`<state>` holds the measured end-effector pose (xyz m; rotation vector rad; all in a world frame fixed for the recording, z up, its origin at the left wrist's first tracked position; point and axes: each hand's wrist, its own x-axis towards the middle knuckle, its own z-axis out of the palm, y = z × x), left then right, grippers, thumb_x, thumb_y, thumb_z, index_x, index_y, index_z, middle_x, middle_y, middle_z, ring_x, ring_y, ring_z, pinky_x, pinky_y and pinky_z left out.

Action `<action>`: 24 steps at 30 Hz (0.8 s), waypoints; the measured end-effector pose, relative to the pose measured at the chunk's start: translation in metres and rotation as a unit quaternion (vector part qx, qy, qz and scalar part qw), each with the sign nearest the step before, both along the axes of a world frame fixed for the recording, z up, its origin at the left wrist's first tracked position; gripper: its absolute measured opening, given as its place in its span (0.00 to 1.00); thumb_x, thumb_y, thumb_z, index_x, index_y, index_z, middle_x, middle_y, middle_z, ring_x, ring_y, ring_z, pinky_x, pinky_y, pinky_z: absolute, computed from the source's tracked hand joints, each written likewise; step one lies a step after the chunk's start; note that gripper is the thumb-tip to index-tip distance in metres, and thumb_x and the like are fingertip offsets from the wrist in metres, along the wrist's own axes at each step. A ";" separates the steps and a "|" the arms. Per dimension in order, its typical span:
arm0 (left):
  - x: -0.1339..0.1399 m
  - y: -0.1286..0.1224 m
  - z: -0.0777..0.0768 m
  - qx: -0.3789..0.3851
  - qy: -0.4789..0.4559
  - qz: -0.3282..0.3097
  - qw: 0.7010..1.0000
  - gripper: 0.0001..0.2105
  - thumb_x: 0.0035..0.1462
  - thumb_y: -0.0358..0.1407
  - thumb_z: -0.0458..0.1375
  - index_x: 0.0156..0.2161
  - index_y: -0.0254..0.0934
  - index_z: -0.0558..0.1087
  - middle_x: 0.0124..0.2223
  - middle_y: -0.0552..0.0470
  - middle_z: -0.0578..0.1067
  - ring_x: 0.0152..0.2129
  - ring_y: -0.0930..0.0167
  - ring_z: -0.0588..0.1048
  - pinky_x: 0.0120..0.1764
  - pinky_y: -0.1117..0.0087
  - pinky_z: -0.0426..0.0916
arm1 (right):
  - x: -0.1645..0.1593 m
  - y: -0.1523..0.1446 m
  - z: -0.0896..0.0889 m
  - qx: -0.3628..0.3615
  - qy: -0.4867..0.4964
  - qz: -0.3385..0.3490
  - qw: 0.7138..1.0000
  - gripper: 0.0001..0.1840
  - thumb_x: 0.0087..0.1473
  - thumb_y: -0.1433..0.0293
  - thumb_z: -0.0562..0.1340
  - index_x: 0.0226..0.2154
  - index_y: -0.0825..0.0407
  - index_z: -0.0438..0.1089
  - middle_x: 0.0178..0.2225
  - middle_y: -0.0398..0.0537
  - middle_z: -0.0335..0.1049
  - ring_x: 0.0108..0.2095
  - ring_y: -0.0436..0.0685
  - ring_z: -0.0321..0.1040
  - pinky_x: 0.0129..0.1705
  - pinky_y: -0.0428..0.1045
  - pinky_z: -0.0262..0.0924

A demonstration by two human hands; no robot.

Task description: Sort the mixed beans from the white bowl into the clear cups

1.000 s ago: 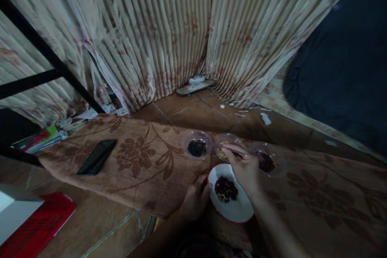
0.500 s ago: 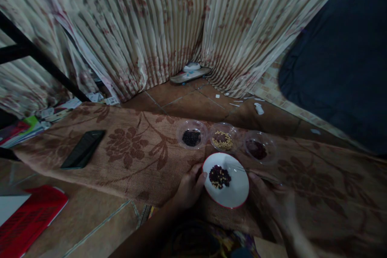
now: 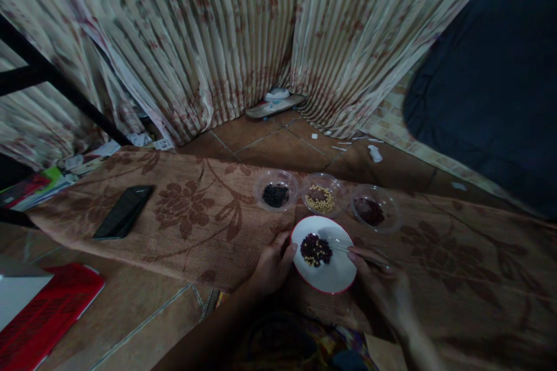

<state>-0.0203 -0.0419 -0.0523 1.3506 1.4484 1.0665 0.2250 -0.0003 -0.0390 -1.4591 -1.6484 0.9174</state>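
Observation:
My left hand [image 3: 275,264] grips the left rim of a white plate [image 3: 337,275] with a red edge. On the plate lies a heap of mixed dark and yellow beans [image 3: 315,250]. My right hand [image 3: 383,287] is closed on metal tweezers [image 3: 368,256], whose tips reach over the plate toward the heap. Whether a bean is between the tips I cannot make out. Behind the plate stand three clear plastic bowls in a row: one with black beans [image 3: 275,196], one with yellow beans [image 3: 321,200] and one with dark red beans [image 3: 369,211].
A brown flowered cloth [image 3: 243,232] covers the long narrow table. A black phone [image 3: 124,213] lies at its left, with papers [image 3: 56,185] beyond. A red and white box [image 3: 52,313] is on the floor at lower left. Striped curtains [image 3: 235,40] hang behind.
My right hand has moved slightly left and up, bringing the tweezers' tips closer to the heap of beans. My left hand still holds the plate, which sits slightly higher in view.

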 end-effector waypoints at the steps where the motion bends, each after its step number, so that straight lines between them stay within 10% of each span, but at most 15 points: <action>1: 0.000 0.000 0.000 0.000 0.001 0.000 1.000 0.16 0.64 0.41 0.48 0.53 0.38 0.67 0.45 0.49 0.77 0.41 0.67 0.75 0.47 0.67 0.68 | 0.000 0.000 0.000 -0.001 -0.002 0.001 1.000 0.14 0.50 0.58 0.65 0.35 0.49 0.77 0.40 0.51 0.76 0.41 0.60 0.72 0.44 0.54 0.66; 24: 0.001 -0.001 0.001 0.003 -0.009 0.013 1.000 0.16 0.64 0.41 0.50 0.53 0.38 0.68 0.47 0.49 0.78 0.41 0.67 0.76 0.47 0.67 0.70 | 0.004 -0.002 0.001 0.012 -0.030 0.022 0.999 0.13 0.51 0.58 0.64 0.35 0.48 0.77 0.41 0.50 0.76 0.41 0.60 0.72 0.42 0.53 0.67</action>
